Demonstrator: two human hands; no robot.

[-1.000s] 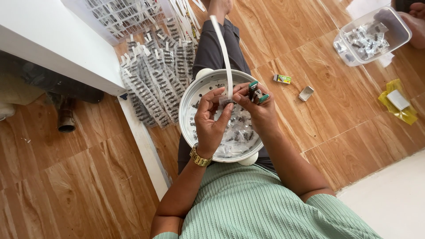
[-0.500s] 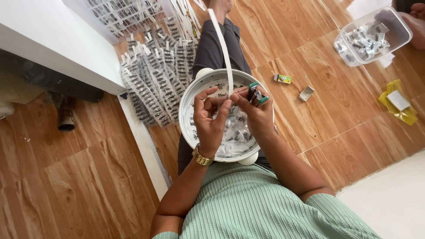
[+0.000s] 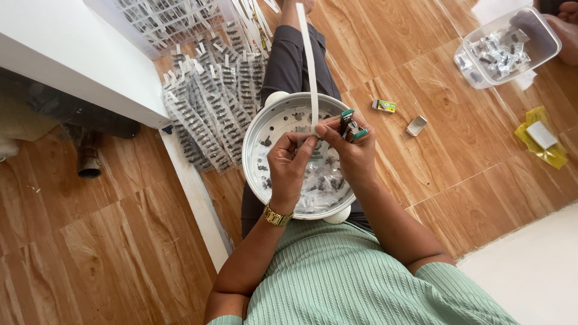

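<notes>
1. Fingers of the left hand [image 3: 289, 165] and right hand [image 3: 352, 150] stay pinched together on the lower end of the long white paper strip [image 3: 309, 66], much as half a second ago; the two thumbs have drawn slightly closer at the strip's end, and the strip still runs up along the person's leg.
2. Wooden plank floor [image 3: 421, 174] fills most of the view, with a white board edge [image 3: 72, 60] at the upper left and a pale mat [image 3: 536, 265] at the lower right.
3. Rows of small dark parts fixed on white strips [image 3: 211, 108] lie spread on the floor beside the leg.
4. Round white metal bowl [image 3: 265, 138] rests on the lap, holding small dark parts in clear wrappers under both hands.
5. Clear plastic box [image 3: 512, 45] of similar parts sits at the upper right, with another person's hand [image 3: 566, 30] at its far edge.
6. Green-handled small stapler [image 3: 351, 125] is tucked in the right hand, just beside the strip's end.
7. Gold wristwatch [image 3: 277, 215] circles the left wrist.
</notes>
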